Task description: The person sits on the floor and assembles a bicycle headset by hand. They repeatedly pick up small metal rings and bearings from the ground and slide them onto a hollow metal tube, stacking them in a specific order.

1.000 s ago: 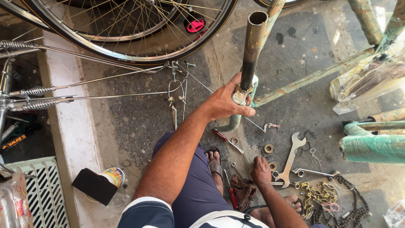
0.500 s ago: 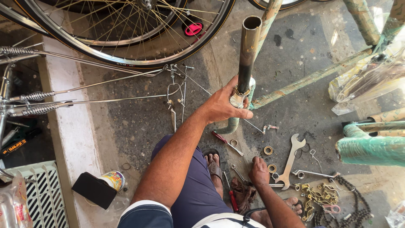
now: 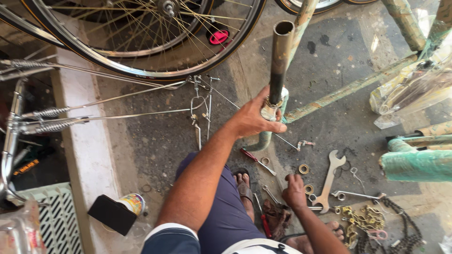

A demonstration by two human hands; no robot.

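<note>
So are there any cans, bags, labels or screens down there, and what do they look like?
Can: on the floor at lower left, lying on its side, round, with a colourful yellow, blue and white label.
Black box: right beside the can, flat, dark, tilted.
Plastic bag: bottom left corner, clear and crinkled, with red showing inside.
Plastic wrap: right side, clear, around green frame tubes.
Screens and signs: none.

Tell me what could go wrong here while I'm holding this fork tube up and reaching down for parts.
1. The left hand alone grips the steerer tube at its ring; it could tip or slip.
2. The right hand reaches among loose rings beside the flat spanner; small parts may roll away.
3. The sandalled foot sits near a red-handled screwdriver and could step on it.
</note>
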